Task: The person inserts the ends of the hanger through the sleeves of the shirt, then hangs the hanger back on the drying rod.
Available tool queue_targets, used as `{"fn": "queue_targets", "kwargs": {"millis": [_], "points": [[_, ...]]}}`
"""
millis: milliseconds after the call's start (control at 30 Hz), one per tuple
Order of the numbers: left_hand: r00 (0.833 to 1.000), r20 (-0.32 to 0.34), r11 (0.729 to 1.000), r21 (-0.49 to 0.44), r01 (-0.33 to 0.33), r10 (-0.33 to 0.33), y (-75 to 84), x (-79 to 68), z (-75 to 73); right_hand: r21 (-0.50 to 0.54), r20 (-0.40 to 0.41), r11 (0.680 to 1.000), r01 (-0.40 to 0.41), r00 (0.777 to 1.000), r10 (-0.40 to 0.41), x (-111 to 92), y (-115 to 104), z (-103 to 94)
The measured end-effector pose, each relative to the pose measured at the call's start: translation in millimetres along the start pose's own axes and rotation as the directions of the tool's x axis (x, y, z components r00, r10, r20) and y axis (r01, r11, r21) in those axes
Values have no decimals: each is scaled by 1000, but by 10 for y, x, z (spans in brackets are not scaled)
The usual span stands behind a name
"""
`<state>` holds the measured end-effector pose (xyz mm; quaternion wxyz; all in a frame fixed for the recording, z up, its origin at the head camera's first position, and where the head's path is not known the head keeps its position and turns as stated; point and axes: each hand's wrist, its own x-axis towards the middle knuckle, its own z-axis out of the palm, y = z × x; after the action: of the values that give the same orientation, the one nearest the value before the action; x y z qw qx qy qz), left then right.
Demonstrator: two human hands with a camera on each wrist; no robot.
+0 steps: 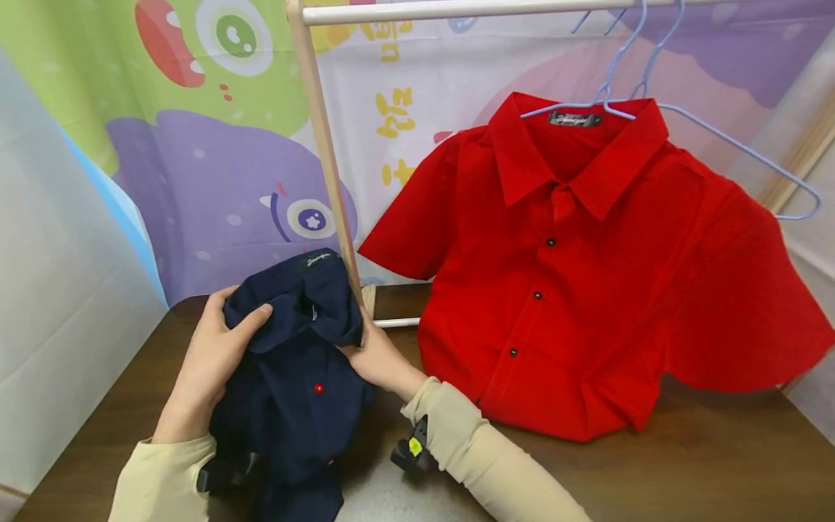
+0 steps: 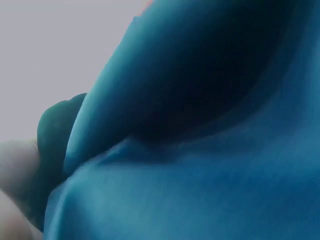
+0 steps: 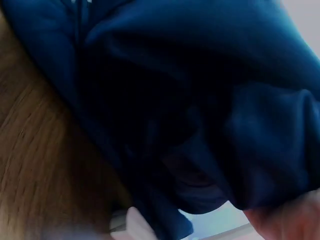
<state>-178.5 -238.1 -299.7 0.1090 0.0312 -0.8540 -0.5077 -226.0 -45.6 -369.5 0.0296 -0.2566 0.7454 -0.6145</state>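
Observation:
A navy blue shirt [image 1: 293,413] with red buttons is bunched between both hands, its collar part up and its lower part hanging down over the table. My left hand [image 1: 212,348] grips the shirt's left side by the collar, thumb on top of the cloth. On the other side my right hand [image 1: 381,355] holds the collar's right edge; its fingers are partly hidden by fabric. Dark blue cloth [image 2: 175,200] fills most of the left wrist view. In the right wrist view the shirt [image 3: 210,60] hangs in folds above the wooden table [image 3: 35,165].
To the right a red short-sleeved shirt [image 1: 587,312] hangs from a light blue hanger [image 1: 737,134] on the rack's white rail [image 1: 457,10]. The rack's wooden post [image 1: 322,138] stands just behind the navy shirt. A cartoon-printed curtain [image 1: 215,167] covers the back.

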Motion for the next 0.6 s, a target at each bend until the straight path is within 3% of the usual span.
{"fn": "queue_targets", "kwargs": {"millis": [267, 333, 433, 500, 533, 600], "points": [[999, 34, 998, -54, -40, 42, 175, -130, -24, -149, 5, 983, 103, 995, -104, -160, -171, -173], [996, 60, 993, -105, -59, 65, 205, -152, -23, -161, -14, 980, 115, 993, -119, -189, -205, -214], [986, 125, 962, -263, -72, 108, 234, -189, -28, -160, -29, 980, 115, 992, -121, -224, -253, -277], [973, 175, 926, -370, -80, 153, 250, -215, -29, -160, -35, 982, 103, 993, -110, -244, -289, -320], [964, 201, 910, -407, -78, 173, 258, -229, -30, -160, -36, 982, 97, 994, -104, -255, -312, -343], [948, 240, 909, -405, -98, 209, 277, -258, -27, -171, -36, 982, 75, 996, -82, -277, -362, -393]]}}
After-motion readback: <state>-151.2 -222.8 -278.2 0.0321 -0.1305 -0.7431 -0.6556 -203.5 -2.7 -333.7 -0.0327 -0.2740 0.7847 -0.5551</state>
